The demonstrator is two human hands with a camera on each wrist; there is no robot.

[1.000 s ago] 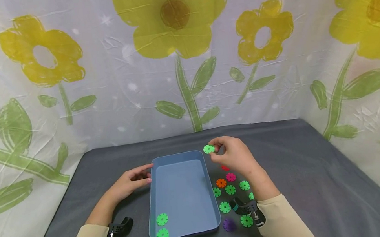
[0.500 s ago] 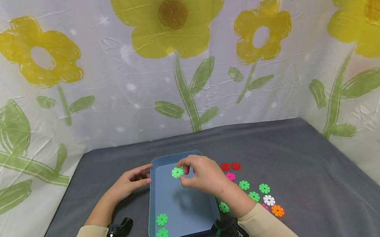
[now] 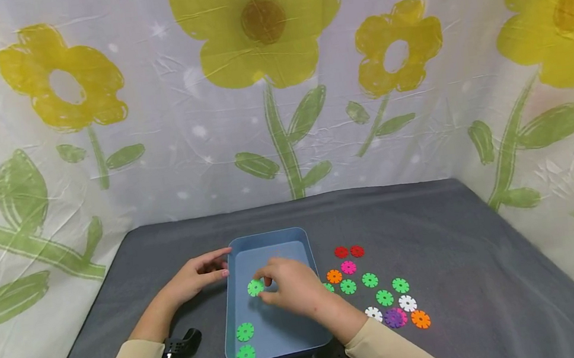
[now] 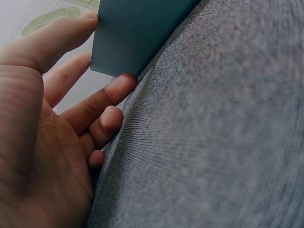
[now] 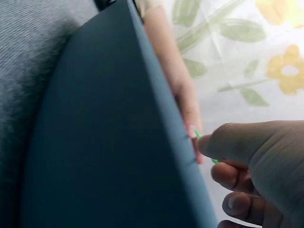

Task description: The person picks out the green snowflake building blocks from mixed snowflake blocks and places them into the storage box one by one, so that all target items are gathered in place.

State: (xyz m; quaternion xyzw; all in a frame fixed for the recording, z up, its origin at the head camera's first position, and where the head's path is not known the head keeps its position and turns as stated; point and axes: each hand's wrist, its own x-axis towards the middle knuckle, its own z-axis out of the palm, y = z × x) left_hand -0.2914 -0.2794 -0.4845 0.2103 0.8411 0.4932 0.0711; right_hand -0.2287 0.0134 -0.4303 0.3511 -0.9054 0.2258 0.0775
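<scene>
Low in the middle of the frame, the right hand (image 3: 290,289) pinches a green plastic gear-shaped disc (image 3: 255,287) over the shallow blue plastic tray (image 3: 264,238). Two more green discs (image 3: 245,342) lie at the tray's lower left corner. The left hand (image 3: 196,273) rests fingers against the tray's upper left rim. Right of the tray, loose coloured discs (image 3: 381,287) are scattered on the grey cloth-covered bench (image 3: 463,253).

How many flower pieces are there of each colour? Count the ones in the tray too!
green discs: 8 (3 over the blue tray, one of them pinched by the right hand)
red discs: 2
orange discs: 2
white discs: 2
pink discs: 1
purple discs: 1
Total: 16 that show plainly.
</scene>
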